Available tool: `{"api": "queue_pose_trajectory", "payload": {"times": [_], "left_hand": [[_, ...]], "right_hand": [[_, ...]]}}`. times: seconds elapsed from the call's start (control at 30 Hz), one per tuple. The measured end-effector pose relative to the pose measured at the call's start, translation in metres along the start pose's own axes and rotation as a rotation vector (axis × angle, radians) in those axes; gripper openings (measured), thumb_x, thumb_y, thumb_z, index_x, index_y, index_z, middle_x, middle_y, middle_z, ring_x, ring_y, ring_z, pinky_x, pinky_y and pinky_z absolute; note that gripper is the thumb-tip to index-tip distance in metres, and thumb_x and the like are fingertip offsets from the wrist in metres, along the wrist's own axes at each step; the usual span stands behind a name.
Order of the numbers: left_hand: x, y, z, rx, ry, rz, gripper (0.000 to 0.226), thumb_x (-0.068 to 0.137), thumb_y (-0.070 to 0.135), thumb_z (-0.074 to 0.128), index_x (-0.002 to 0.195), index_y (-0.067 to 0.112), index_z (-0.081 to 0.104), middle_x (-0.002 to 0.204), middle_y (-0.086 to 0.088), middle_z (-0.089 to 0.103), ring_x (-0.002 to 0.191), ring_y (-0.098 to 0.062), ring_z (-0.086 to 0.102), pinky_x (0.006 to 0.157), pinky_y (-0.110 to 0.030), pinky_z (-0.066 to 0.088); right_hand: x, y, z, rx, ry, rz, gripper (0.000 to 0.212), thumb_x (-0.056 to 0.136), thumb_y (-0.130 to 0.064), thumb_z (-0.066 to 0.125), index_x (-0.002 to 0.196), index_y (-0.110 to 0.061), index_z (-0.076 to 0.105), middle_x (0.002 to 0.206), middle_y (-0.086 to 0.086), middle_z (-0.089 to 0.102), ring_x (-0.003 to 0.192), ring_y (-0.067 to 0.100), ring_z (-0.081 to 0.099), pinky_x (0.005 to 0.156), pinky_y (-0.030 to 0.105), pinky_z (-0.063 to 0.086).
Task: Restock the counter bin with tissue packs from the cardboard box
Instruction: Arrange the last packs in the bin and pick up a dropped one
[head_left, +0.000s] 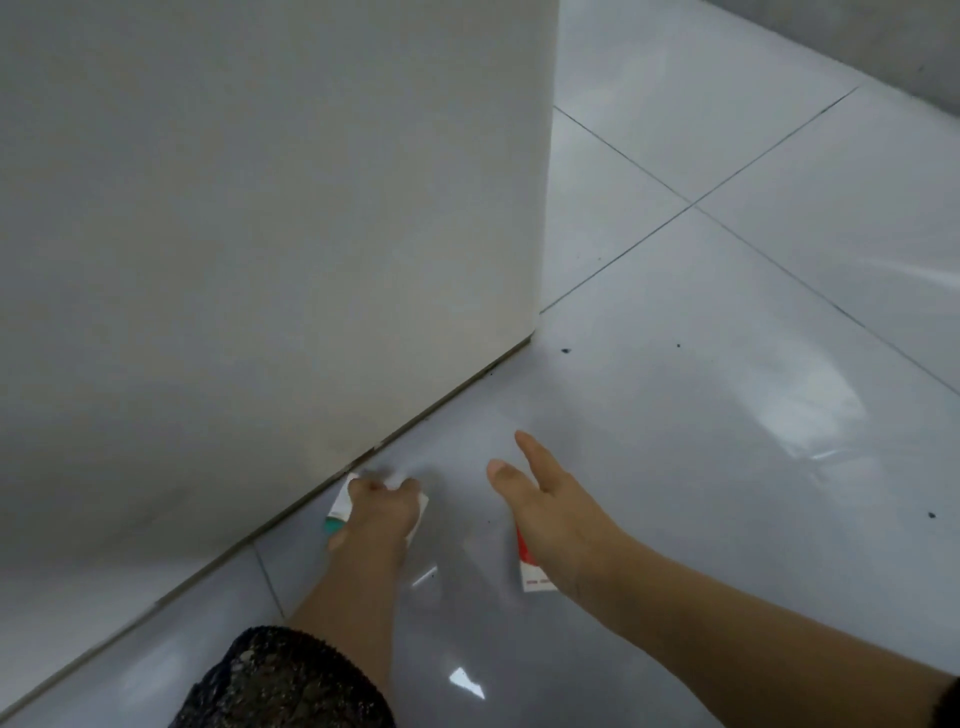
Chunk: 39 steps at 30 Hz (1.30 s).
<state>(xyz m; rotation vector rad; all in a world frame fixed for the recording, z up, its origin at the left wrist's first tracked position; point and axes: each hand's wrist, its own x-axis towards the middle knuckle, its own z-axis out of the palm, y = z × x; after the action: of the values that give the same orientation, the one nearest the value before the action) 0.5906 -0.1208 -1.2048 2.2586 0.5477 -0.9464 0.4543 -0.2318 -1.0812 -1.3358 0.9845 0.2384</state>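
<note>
A tissue pack with a teal end (336, 512) is gripped by the left hand (382, 512), its fingers (363, 488) curled over the top edge. It is held low down, just beside the foot of a white counter side (260, 208). The pack is close to the glossy tiled floor (727, 415), but whether it touches the tiles cannot be told.

A second pack, red and white (531, 569), is seen under the right hand (550, 512). The thumb and forefinger are stretched out straight and the other fingers are hidden by the palm. It therefore cannot be told whether this pack is clasped or merely covered. A dark speckled sleeve (291, 680) is seen on the left arm.

One pack to each hand is probably chosen so that two can be carried in a single trip. Neither the cardboard box nor the counter bin is in view, so progress cannot be judged. Both packs would presumably have to be lifted to the tabletop above. The uncertain right-hand hold is judged the likelier to slip.
</note>
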Motion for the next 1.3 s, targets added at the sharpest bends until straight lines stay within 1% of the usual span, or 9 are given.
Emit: {"api": "queue_pose_trajectory", "payload": {"times": [0.17,0.33,0.43,0.57,0.7,0.9,1.07,1.13,1.3], "left_hand": [[-0.058,0.0,-0.022,-0.132,0.061,-0.057,0.051,0.076,0.034,0.068,0.112,0.012,0.038,0.111,-0.022,0.052,0.09,-0.037,0.055,0.082,-0.051,0.053],[-0.163,0.026,-0.069,-0.47,-0.133,-0.277,0.053,0.067,0.023,0.064,0.118,0.013,0.058,0.105,-0.009,0.055,0.076,-0.03,0.054,0.044,-0.031,0.048],[-0.24,0.042,-0.114,-0.605,-0.273,-0.202,0.006,0.075,0.016,0.061,0.076,0.01,0.061,0.058,-0.004,0.055,0.04,-0.017,0.049,0.037,-0.017,0.039],[-0.343,0.069,-0.185,-0.707,-0.259,-0.078,0.02,0.085,0.012,0.05,0.065,0.012,0.05,0.037,0.001,0.043,0.025,-0.013,0.039,0.036,-0.01,0.033],[-0.451,0.099,-0.263,-0.766,-0.271,0.009,0.02,0.089,0.015,0.047,0.068,0.013,0.048,0.04,-0.001,0.04,0.031,-0.013,0.039,0.037,-0.013,0.029],[-0.589,0.132,-0.345,-0.676,-0.296,0.081,0.019,0.073,0.017,0.055,0.091,0.013,0.058,0.075,-0.011,0.056,0.067,-0.023,0.049,0.06,-0.027,0.04],[-0.685,0.159,-0.406,-0.535,-0.431,0.351,0.012,0.066,0.019,0.051,0.076,0.019,0.059,0.056,0.002,0.061,0.054,-0.017,0.053,0.052,-0.02,0.038],[-0.712,0.165,-0.435,-0.493,-0.419,0.471,0.024,0.054,0.022,0.052,0.078,0.021,0.054,0.068,0.0,0.061,0.066,-0.02,0.054,0.059,-0.023,0.039],[-0.768,0.168,-0.534,-0.512,-0.227,0.693,0.02,0.05,0.016,0.054,0.069,0.022,0.049,0.087,-0.009,0.047,0.082,-0.025,0.041,0.059,-0.028,0.03]], "right_hand": [[-0.051,-0.011,-0.003,0.038,0.039,0.04,0.061,0.092,-0.051,0.043,0.147,-0.04,0.02,0.152,0.0,0.028,0.136,0.021,0.033,0.113,0.035,0.025],[-0.127,-0.041,-0.013,0.031,0.075,0.037,0.057,0.095,-0.045,0.043,0.147,-0.032,0.026,0.151,-0.001,0.032,0.136,0.019,0.033,0.104,0.03,0.027],[-0.177,-0.08,-0.022,0.021,0.056,0.015,0.056,0.095,-0.044,0.042,0.147,-0.029,0.026,0.15,0.0,0.032,0.134,0.02,0.035,0.098,0.028,0.028],[-0.245,-0.155,-0.037,-0.045,0.049,-0.07,0.056,0.095,-0.048,0.039,0.147,-0.028,0.029,0.149,0.001,0.035,0.135,0.022,0.035,0.105,0.034,0.028],[-0.324,-0.245,-0.045,-0.067,0.038,-0.184,0.055,0.095,-0.048,0.039,0.145,-0.024,0.034,0.148,-0.001,0.038,0.134,0.02,0.036,0.101,0.027,0.026],[-0.441,-0.347,-0.041,-0.171,-0.051,-0.225,0.056,0.094,-0.055,0.035,0.142,-0.027,0.037,0.143,0.0,0.042,0.128,0.024,0.042,0.109,0.043,0.032],[-0.52,-0.416,-0.027,-0.166,-0.106,-0.222,0.061,0.088,-0.064,0.041,0.137,-0.029,0.04,0.134,0.001,0.048,0.111,0.026,0.052,0.079,0.041,0.05],[-0.546,-0.439,-0.022,-0.152,-0.137,-0.217,0.069,0.082,-0.07,0.044,0.138,-0.031,0.039,0.138,0.001,0.046,0.111,0.027,0.054,0.071,0.037,0.051],[-0.617,-0.497,0.011,-0.109,-0.211,-0.37,0.063,0.08,-0.073,0.045,0.128,-0.031,0.051,0.13,0.0,0.055,0.112,0.029,0.055,0.087,0.046,0.05]]}}
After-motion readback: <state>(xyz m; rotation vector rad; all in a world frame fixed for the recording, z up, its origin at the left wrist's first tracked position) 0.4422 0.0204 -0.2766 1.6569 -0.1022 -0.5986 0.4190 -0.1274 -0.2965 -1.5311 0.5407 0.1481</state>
